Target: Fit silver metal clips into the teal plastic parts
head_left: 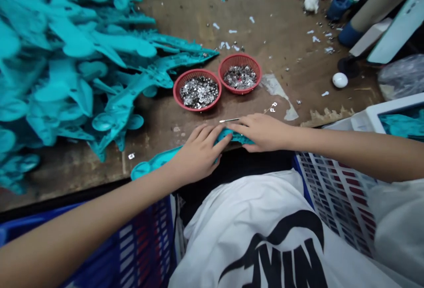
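A long teal plastic part (150,164) lies along the near edge of the worn wooden table (185,14). My left hand (198,153) presses down on its middle with the fingers closed over it. My right hand (261,131) grips the part's right end and also holds a thin metal tool (228,120) that points left. Just beyond my hands stand two small red baskets (197,89) (240,73), each filled with small shiny metal pieces.
A big heap of teal plastic parts (66,67) covers the table's left half. A blue crate (142,244) sits lower left, a white crate (334,186) with more teal parts at right. A white ball (340,80), scraps and clutter lie at the back right.
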The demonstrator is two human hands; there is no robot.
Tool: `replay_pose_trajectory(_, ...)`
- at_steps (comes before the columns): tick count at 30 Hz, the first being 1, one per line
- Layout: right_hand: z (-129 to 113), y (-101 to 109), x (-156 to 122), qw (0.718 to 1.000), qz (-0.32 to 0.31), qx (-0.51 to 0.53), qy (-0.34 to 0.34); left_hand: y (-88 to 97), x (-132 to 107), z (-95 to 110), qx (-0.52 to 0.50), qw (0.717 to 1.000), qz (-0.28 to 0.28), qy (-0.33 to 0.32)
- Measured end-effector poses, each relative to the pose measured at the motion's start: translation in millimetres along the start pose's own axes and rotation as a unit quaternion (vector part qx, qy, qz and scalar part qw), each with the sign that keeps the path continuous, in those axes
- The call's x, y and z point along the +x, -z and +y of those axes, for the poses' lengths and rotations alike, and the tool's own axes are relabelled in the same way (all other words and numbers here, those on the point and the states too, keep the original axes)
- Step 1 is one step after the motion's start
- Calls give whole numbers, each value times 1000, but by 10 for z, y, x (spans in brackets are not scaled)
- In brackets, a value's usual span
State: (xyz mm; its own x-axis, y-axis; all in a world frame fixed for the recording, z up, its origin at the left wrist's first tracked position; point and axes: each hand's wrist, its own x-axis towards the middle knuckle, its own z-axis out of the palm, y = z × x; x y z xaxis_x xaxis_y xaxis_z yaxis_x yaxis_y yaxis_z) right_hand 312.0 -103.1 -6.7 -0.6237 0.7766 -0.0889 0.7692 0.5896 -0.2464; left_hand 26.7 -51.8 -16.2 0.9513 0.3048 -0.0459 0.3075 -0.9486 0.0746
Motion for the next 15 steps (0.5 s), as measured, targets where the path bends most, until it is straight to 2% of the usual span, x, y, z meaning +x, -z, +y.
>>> replay_pose_trajectory(2, -3, 235, -24, 999, 40, 32, 6, 220, -63, 50, 35, 998, 47, -9)
replay_pose_trajectory(5, 186, 809, -89, 993, 118, 25, 14, 592, -180, -29, 84, 980, 173, 50)
replay_pose_trajectory(7, 447, 1224, -130, 986, 164, -15, -35, 785, -261, -280, 99, 959, 253, 74)
replay_pose_trajectory(9, 775, 1521, -147, 964, 225, -33, -139, 868, -348, -681, 87, 945, 301, 93)
replay_pose_trajectory(10, 947, 1598, -145, 948, 242, -17, -205, 861, -398, -912, 65, 954, 267, 117)
replay_pose_trajectory(12, 1275, 1603, -133, 910, 233, 35, -340, 760, -509, -1362, 32, 940, 269, 206)
replay_pose_trajectory(15, 1696, 1391, -150, 840, 176, 92, -505, 495, -675, -1856, 12, 912, 254, 323)
